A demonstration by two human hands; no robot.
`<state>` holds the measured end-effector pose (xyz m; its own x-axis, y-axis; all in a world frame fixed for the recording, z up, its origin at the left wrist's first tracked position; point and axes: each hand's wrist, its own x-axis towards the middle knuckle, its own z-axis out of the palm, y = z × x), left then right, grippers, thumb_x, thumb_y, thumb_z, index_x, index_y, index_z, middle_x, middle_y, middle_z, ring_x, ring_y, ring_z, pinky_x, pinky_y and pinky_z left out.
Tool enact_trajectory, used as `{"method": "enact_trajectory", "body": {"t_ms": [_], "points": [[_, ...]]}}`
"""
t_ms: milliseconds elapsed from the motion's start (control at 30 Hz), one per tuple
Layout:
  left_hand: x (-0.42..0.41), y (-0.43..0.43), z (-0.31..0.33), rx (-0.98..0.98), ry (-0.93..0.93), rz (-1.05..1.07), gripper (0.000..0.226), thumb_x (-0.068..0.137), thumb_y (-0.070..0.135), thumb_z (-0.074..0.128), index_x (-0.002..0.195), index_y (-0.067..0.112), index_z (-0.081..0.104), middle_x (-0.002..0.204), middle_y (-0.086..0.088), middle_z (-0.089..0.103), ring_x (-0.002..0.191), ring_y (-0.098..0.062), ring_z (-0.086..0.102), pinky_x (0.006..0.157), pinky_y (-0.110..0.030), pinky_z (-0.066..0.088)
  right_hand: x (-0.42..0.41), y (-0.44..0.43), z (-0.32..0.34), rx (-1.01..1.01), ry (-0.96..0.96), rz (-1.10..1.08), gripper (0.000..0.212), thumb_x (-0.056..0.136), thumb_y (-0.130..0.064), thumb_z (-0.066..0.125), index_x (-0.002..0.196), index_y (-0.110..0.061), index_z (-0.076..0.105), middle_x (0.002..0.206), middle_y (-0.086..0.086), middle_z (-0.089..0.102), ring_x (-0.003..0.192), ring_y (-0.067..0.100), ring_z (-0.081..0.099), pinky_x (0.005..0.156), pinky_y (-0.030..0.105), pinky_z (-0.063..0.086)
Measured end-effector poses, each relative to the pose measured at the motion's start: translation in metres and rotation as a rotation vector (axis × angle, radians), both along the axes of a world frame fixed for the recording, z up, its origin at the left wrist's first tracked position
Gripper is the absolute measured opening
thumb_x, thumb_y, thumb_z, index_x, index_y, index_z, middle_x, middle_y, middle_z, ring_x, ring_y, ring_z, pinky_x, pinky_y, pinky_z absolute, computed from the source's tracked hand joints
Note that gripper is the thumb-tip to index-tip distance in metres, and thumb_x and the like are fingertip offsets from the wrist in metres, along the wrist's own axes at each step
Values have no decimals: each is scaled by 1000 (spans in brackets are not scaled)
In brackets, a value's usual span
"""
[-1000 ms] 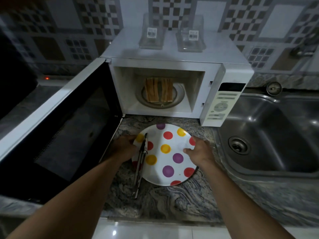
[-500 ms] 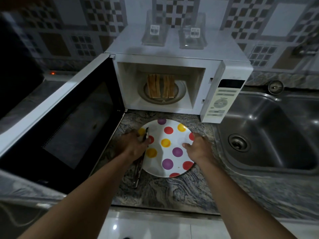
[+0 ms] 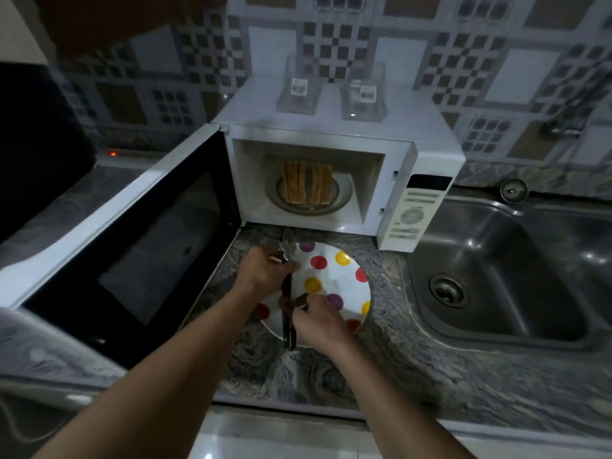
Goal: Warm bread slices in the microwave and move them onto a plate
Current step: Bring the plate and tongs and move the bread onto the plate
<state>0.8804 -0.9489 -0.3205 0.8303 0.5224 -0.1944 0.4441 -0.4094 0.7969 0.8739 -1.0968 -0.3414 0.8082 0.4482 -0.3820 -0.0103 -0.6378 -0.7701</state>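
Bread slices point(image 3: 306, 186): several, browned, standing on edge in two close groups on the turntable point(image 3: 311, 212) inside the microwave point(image 3: 331, 134), whose door point(image 3: 132, 246) is swung wide to the left. Handling, as judged: light, dry and fairly stiff, crumbly at the crust, probably hot; a hard squeeze would dent or break one. Best hold, as judged: across the flat faces near the top edge, one slice or a close pair at a time, lifted clear of the turntable before being drawn out. Tongs point(image 3: 287, 329): dark metal, lying lengthwise over the left part of the plate point(image 3: 334, 283), tips toward the microwave; whether the arms are sprung apart cannot be told. Plate: white with coloured dots, on the counter point(image 3: 298, 376) just before the microwave, no bread on it. Left hand point(image 3: 265, 271): fingers curled round the tongs near the tip end. Right hand point(image 3: 318, 321): fingers bent, pinching the tongs toward the handle end, over the plate's near rim. Stage, as judged: tool being taken up, no slice yet moved. Sink point(image 3: 496, 276) to the right; two clear containers point(image 3: 299, 91) on top of the microwave.
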Motion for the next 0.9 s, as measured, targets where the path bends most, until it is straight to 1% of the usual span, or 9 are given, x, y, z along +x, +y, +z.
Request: {"method": "enact_trajectory", "body": {"t_ms": [100,167,233,300,467,667,700,800,900], "points": [[2,-1,19,-191,-125,-3,37,56,53,86,70,21,76,70,-7,74,72,-29,73,67,-45,61,0,-2,16,135,177,-43,32,92,-47,59,90,-19,75,89,-5,76,88,16,69,88,39,57],[-1,-4,39,-239,-187,1,34,57,52,86,71,22,77,74,-5,75,77,-27,73,69,-42,62,0,-7,31,240,234,-73,31,90,-48,60,87,-21,74,85,-4,76,82,14,67,75,38,58],[-3,-7,54,-332,-226,10,19,78,28,82,84,11,75,77,-7,75,72,-21,73,61,-31,60,0,-10,44,422,385,-121,32,98,-45,56,96,-18,73,85,0,76,80,15,64,61,28,49],[-5,-11,68,-430,-242,-9,19,86,13,75,96,-2,69,70,-6,74,61,-15,72,52,-23,55,0,-13,55,527,457,-148,33,102,-39,52,104,-11,71,83,3,75,77,15,63,60,25,45],[-5,-21,98,-496,-267,-35,30,89,25,73,101,-2,68,70,-8,66,54,-16,68,55,-24,54,3,-22,73,534,356,-135,25,102,-31,56,88,-16,71,80,1,74,70,10,64,58,22,47],[0,-18,113,-452,-314,-71,24,93,20,67,98,-3,68,78,-14,56,66,-18,55,49,-18,48,8,-27,87,436,228,-85,22,100,-30,60,107,-12,72,91,-1,77,66,0,64,51,15,48],[0,-17,115,-449,-326,-101,21,93,18,66,99,-2,69,84,-13,61,74,-20,59,53,-18,50,9,-28,88,408,193,-80,22,99,-29,61,108,-12,72,96,1,77,69,1,65,55,16,52],[0,-14,117,-396,-314,-168,24,93,25,66,109,8,71,106,-10,70,103,-25,65,78,-29,54,10,-29,87,358,146,-41,34,91,-38,71,121,-22,67,103,-7,75,91,10,67,86,35,59],[0,-10,120,-362,-306,-198,25,93,29,66,109,10,72,107,-11,72,105,-26,66,91,-38,53,9,-26,92,288,38,-14,44,91,-58,62,129,-37,59,112,-12,70,105,10,63,91,34,54]]}}
